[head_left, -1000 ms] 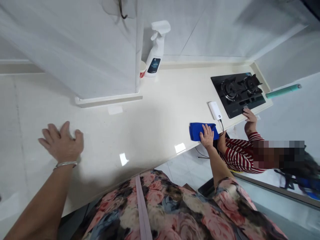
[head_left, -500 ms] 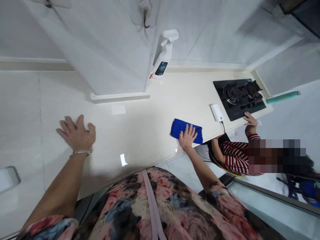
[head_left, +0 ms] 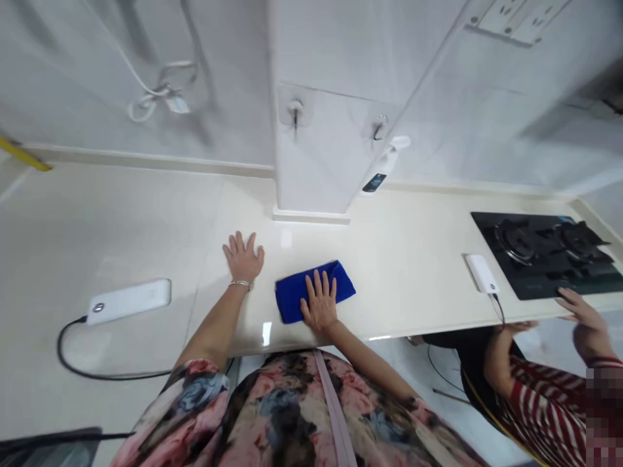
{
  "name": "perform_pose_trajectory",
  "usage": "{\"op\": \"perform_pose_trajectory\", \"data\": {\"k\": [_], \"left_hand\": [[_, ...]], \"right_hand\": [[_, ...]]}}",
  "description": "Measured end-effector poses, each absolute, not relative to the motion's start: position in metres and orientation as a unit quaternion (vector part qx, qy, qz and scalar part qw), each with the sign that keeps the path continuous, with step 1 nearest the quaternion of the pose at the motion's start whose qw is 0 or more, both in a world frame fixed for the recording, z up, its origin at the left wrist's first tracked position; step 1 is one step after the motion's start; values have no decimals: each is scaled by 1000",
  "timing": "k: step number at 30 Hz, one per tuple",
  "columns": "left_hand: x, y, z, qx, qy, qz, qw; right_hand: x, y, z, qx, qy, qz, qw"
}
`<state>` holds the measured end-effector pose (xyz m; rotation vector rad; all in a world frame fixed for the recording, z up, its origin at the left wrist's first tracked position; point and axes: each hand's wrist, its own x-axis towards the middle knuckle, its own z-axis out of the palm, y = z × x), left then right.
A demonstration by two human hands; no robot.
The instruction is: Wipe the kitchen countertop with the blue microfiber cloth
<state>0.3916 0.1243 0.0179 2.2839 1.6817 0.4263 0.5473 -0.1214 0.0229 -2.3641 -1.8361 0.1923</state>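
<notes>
My right hand (head_left: 320,301) lies flat, fingers spread, on a folded blue cloth (head_left: 296,292) near the front edge of the cream countertop (head_left: 413,259). Just left of the cloth, my left hand (head_left: 243,257) rests palm down on the bare counter, fingers apart, a metal bangle on the wrist. Neither hand grips anything.
A white column (head_left: 316,149) stands behind the cloth, with a spray bottle (head_left: 382,172) beside it. A white power bank (head_left: 127,301) with a black cable lies at left, another white power bank (head_left: 481,273) at right beside a black gas hob (head_left: 545,253). A person in a striped sleeve (head_left: 549,402) reaches to the hob.
My right hand has slid the blue cloth leftward along the counter, toward my left hand. The view has swung left, showing the left power bank.
</notes>
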Motion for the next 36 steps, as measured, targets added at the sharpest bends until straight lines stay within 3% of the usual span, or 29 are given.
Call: {"op": "perform_pose_trajectory", "data": {"k": [7,13,30,36], "left_hand": [[352,147,17,822,528,165,137],[313,160,6,763,595,210,141],[304,155,10,750,571,294,159],[297,152,15,748,565,287,196]], "right_hand": [[558,-147,18,-679,-731,59,24],[555,-126,12,-670,-742,29,-7],[515,97,28,-509,-857,87,1],[492,161,29,-541,-837,80,0]]}}
